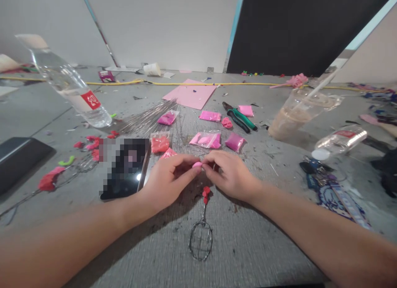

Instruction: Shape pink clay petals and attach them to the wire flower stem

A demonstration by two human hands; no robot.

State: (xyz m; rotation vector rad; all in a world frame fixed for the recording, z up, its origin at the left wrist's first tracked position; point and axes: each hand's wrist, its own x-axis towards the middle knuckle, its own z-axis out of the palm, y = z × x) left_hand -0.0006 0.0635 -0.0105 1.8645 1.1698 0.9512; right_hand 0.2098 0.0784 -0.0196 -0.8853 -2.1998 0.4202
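Observation:
Between my fingertips is a small lump of pink modelling clay (197, 164). My left hand (169, 176) pinches it with thumb and forefinger, and my right hand (231, 174) pinches at its right end. Below them on the grey table lies a small wire racket (201, 240) with red clay on the end of its handle. Just beyond the hands are a bag of orange-red clay (160, 143), an open-looking bag of pink clay (205, 139) and a bag of magenta clay (235, 142). A phone (125, 168), partly blurred out, lies beside my left wrist.
Green-handled pliers (239, 117), a bundle of thin wires (149, 119) and a pink sheet (190, 93) lie farther back. A water bottle (70, 87) stands left; a drink cup (291, 114) and a lying bottle (341, 142) are right. A yellow cable (186, 83) crosses behind.

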